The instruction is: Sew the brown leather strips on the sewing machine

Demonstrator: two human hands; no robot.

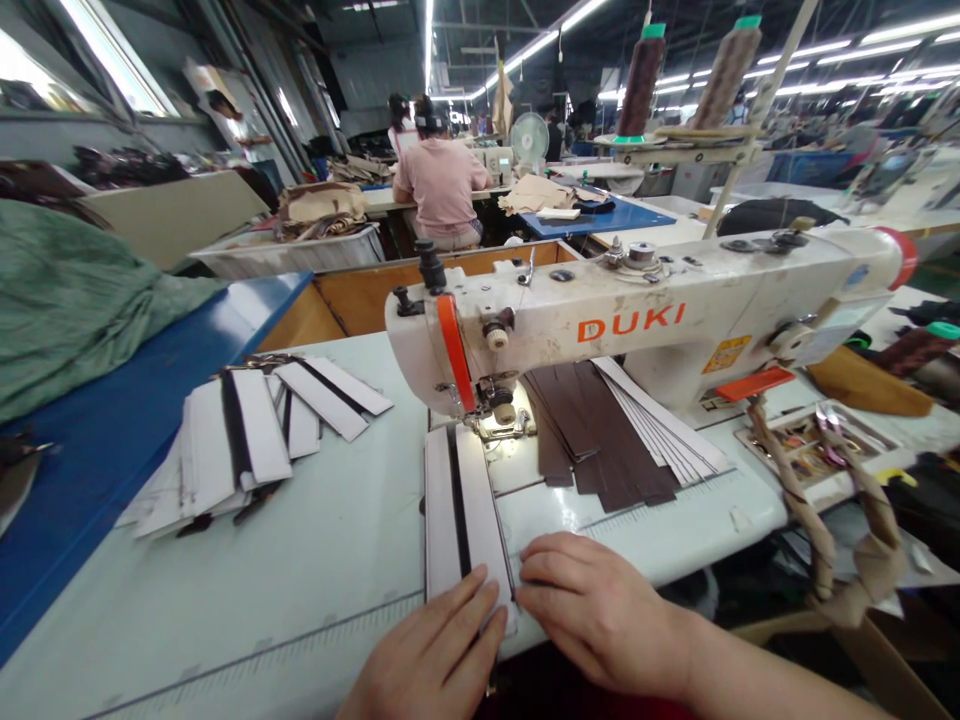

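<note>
A white strip with a black centre band [457, 510] lies on the sewing machine table, its far end under the presser foot [501, 408] of a DUKI sewing machine [645, 330]. My left hand [431, 650] lies flat on the strip's near end, holding it down. My right hand [600, 610] presses against the strip's right edge. A stack of similar strips [247, 440] lies to the left, and dark brown strips [592, 440] fan out behind the needle area.
The pale green table [262, 600] has a blue-edged board [112, 450] and green cloth [67, 300] to its left. Thread cones [641, 80] stand above the machine, beside a tray of small hardware [810, 450]. A seated co-worker [441, 180] works beyond.
</note>
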